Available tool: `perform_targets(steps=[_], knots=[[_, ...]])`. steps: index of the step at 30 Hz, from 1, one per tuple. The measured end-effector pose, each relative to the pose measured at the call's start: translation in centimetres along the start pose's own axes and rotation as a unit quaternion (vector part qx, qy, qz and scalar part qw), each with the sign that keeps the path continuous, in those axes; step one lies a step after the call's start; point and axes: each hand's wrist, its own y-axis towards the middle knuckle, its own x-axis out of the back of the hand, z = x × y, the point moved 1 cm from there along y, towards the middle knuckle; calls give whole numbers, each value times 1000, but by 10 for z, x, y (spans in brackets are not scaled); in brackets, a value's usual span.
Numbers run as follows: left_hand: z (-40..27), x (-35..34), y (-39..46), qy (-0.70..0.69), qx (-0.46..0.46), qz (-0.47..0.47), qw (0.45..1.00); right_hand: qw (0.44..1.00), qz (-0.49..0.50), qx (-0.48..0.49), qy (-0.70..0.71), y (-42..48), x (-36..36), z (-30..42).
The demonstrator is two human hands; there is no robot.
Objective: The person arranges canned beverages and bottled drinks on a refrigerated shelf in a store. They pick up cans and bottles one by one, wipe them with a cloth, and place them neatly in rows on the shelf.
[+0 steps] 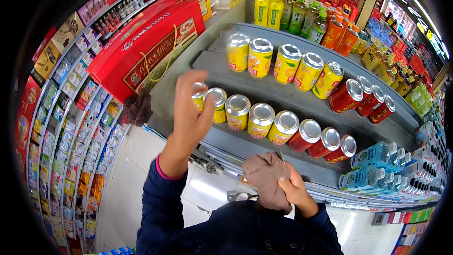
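Note:
My left hand [191,113], blurred, is in front of the left end of the lower row of cans. Its curved fingers and thumb are apart, and the end yellow can [198,104] shows through the gap. The thumb overlaps the neighbouring yellow can [218,113] in the picture. My right hand [295,187] grips a crumpled brown cloth [265,175] in front of the shelf's lower edge. Yellow drink cans [261,120] and dark red cans [308,138] stand along the lower grey step. Behind them, yellow cans [260,58] and red cans [347,95] line the higher step.
Plastic bottles [299,16] crowd the top tier. Blue-labelled bottles [371,156] stand at the right end. Red gift boxes [152,46] sit left of the steps, beside a dark cloth [138,108]. Packed shelves [70,141] curve along the far left, above a tiled floor [134,177].

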Motion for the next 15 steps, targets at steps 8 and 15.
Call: perform_targets(steps=[8,15], knots=[[52,-92,143,284,84,306,905,994,-104,-1,22,-66,22,-12],[78,-127,158,331,116,410,842,988,-152,4,38,-91,29,-24]])
